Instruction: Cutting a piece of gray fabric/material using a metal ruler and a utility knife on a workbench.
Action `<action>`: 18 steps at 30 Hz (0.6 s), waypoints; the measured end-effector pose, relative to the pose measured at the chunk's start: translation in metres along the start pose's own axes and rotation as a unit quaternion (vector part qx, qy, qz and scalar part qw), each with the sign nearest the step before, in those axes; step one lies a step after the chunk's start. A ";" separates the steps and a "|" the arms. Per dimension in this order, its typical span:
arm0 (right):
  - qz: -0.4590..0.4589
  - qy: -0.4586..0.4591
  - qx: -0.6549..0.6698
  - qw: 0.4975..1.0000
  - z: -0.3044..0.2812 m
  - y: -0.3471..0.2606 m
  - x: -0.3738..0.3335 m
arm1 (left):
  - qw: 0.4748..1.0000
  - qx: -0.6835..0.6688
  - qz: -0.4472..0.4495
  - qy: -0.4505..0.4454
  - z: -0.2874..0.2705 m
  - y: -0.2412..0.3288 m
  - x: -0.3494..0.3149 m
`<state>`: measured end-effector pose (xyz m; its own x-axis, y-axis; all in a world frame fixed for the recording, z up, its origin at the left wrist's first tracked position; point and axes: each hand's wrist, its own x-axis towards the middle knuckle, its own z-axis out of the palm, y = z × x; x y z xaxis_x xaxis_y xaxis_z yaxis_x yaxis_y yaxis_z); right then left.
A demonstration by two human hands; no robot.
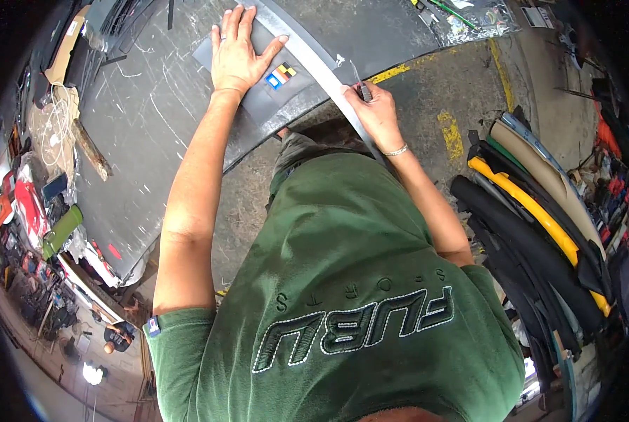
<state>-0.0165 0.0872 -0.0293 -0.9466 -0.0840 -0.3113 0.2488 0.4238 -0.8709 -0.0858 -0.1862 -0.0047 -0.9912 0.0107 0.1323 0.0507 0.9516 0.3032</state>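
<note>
My left hand lies with its fingers spread, pressing on a grey sheet at the table's near edge. Its thumb reaches to a long metal straightedge, which runs slantwise from the far side past the table edge toward my body. In my right hand is a cutter knife, its thin blade pointing away from me. That hand is just off the table edge, against the straightedge's near end. A small coloured label with blue, red, yellow and black lies on the sheet beside my left hand.
The scratched dark table stretches left. Rolls of black, yellow and beige material stand at right. At far left are a white cord, a wooden stick and a green roll. A person is in the background.
</note>
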 end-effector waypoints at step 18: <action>-0.030 -0.046 -0.084 0.995 -0.001 0.006 0.003 | 0.997 0.049 0.043 0.049 0.019 -0.023 -0.001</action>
<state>-0.0176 0.0902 -0.0350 -0.9339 -0.1923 -0.3014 0.1477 0.5601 -0.8152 -0.0879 -0.2019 -0.0295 -0.9666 0.0681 0.2469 0.1181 0.9740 0.1936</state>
